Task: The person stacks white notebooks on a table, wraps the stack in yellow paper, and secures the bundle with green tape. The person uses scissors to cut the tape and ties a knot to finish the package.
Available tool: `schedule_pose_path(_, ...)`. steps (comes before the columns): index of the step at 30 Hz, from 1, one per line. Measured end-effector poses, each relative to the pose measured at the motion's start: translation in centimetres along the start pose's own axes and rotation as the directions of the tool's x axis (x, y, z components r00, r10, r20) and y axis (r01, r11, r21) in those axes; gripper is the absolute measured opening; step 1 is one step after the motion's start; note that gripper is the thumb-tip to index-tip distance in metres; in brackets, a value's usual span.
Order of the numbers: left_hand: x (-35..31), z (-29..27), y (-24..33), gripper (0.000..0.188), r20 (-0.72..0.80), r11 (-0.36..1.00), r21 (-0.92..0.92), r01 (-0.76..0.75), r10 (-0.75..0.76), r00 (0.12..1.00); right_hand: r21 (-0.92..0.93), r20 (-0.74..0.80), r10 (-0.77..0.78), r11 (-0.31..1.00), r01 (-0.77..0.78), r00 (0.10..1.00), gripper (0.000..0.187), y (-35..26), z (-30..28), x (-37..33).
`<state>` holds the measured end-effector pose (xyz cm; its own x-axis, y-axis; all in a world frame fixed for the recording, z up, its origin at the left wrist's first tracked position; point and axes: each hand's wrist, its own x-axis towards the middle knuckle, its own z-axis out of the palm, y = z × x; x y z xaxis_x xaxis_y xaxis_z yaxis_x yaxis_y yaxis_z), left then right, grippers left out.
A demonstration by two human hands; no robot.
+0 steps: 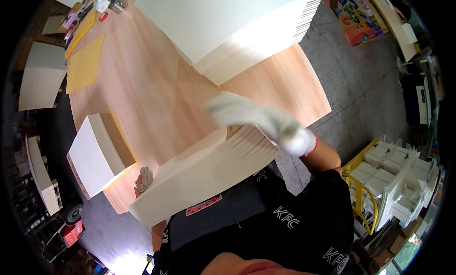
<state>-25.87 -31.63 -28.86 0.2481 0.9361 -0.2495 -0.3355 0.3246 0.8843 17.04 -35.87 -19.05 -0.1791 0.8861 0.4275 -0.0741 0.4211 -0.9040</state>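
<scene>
In front of my body, a set of several white boards [204, 180] is propped on the table's near edge, with layered edges fanned apart at the right end. My left hand [144, 179], in a pale glove, is at the left end, its fingers curled over the far side of the boards. My right hand [237, 111], in a white glove with a red cuff edge, is above the fanned right end. Motion smears its fingers, and I see nothing in them. Beyond it stands a tall stack of white boards [228, 23].
The wooden table [142, 94] holds a smaller white stack [95, 156] at left and a yellow sheet [85, 66]. A metal cup [117, 5] and red tape roll [103, 17] lie far left. On the right, a yellow-framed cart [363, 203] carries white bundles; a colourful carton [358, 18] stands behind.
</scene>
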Motion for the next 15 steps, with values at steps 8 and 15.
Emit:
schedule_pose_path(8, 1.1, -3.3, -1.4, 0.055, 0.155, 0.998, 0.001, -0.064, 0.063, 0.986, 0.426, -0.145, 0.637, 0.731, -0.533, 0.757, 0.071, 11.3, 0.3, -4.5)
schedule_pose_path(15, 0.7, -1.9, -0.8, 0.059, 0.190, 0.999, -0.037, 0.012, -0.005, 0.982, 0.559, -0.132, 0.791, 0.557, -0.615, 0.597, 0.058, 11.3, 1.3, -5.6)
